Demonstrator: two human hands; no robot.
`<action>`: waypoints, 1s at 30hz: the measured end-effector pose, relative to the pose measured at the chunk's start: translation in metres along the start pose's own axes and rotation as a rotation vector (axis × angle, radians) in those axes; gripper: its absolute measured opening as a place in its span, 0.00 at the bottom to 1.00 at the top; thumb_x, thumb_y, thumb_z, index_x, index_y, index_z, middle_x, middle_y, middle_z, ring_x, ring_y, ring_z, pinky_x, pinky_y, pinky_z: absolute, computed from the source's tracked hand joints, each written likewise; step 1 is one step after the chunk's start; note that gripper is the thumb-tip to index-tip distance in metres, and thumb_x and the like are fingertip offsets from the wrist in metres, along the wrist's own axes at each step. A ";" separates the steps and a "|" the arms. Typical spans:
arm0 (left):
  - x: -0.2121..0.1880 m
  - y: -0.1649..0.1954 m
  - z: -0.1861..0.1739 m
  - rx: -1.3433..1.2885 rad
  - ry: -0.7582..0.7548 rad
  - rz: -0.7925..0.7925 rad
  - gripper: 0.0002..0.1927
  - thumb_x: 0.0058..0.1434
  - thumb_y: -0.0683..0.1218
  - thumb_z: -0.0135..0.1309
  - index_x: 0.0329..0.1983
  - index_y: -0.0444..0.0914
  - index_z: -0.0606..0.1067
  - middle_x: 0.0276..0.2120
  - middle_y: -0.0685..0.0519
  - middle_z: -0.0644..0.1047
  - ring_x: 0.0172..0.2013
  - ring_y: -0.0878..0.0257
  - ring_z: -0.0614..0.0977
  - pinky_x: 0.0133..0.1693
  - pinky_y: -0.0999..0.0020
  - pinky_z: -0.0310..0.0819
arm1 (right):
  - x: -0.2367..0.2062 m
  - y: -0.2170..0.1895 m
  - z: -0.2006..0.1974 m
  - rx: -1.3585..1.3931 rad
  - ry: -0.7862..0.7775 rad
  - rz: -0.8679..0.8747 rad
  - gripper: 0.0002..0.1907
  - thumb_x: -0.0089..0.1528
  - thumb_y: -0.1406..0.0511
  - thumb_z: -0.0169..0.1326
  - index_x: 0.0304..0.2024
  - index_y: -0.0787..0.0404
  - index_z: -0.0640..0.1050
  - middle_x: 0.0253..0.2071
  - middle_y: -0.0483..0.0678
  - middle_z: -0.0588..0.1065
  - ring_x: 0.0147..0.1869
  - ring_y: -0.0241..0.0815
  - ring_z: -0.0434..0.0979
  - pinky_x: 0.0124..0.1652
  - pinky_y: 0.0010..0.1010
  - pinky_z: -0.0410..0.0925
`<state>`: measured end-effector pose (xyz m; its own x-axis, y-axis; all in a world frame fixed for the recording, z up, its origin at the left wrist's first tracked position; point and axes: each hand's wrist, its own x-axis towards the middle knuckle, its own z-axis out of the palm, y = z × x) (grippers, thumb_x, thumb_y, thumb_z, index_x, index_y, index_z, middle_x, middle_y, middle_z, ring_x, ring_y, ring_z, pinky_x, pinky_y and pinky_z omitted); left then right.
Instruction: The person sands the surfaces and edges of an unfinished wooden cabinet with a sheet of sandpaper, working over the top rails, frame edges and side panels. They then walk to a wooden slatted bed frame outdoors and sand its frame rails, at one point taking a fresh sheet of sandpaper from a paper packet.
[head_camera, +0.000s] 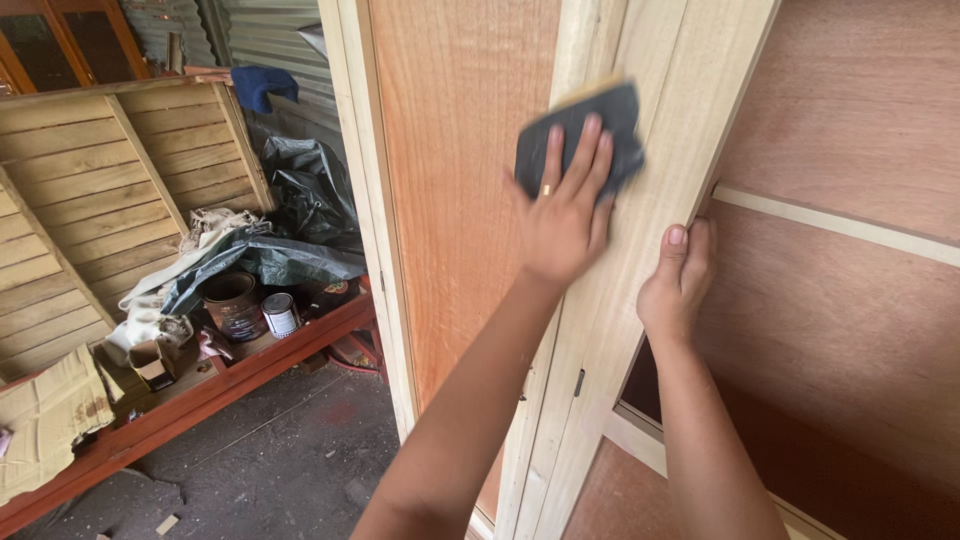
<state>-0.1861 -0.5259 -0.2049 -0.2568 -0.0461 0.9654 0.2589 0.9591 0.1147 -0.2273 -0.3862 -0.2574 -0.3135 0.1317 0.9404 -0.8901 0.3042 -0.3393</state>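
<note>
Paint tins (258, 308) on red bench (210, 385), 8 o'clock | left hand (562, 215) fingers spread, pressing dark sandpaper sheet (580, 132) flat on pale door frame (640, 200), 12 o'clock | right hand (678, 280) curled round frame edge, 3 o'clock.

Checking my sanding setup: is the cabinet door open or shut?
Open: the door stands swung out, right hand gripping its free edge, cabinet interior visible behind.
</note>
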 end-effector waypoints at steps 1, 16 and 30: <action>0.009 0.002 -0.001 0.010 0.025 0.003 0.36 0.64 0.52 0.53 0.77 0.50 0.61 0.77 0.62 0.56 0.78 0.54 0.56 0.68 0.16 0.31 | 0.000 0.000 0.000 -0.006 0.003 -0.001 0.30 0.77 0.48 0.35 0.43 0.70 0.68 0.43 0.58 0.67 0.46 0.55 0.69 0.48 0.45 0.64; 0.004 0.015 -0.002 -0.338 0.053 0.002 0.39 0.63 0.43 0.47 0.79 0.42 0.55 0.79 0.48 0.52 0.79 0.37 0.49 0.75 0.33 0.45 | -0.003 -0.005 -0.002 -0.040 0.039 -0.004 0.28 0.77 0.50 0.36 0.43 0.70 0.68 0.43 0.59 0.68 0.46 0.56 0.70 0.48 0.45 0.63; -0.085 0.012 0.003 -0.421 -0.069 -0.076 0.37 0.64 0.41 0.47 0.78 0.37 0.55 0.78 0.35 0.48 0.78 0.34 0.46 0.74 0.40 0.40 | -0.005 0.001 0.001 -0.059 0.060 0.022 0.25 0.77 0.52 0.37 0.41 0.69 0.68 0.40 0.58 0.68 0.44 0.57 0.70 0.46 0.44 0.64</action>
<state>-0.1643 -0.5097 -0.2863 -0.3475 -0.0795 0.9343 0.5904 0.7555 0.2839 -0.2272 -0.3878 -0.2619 -0.3110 0.1952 0.9301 -0.8614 0.3555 -0.3626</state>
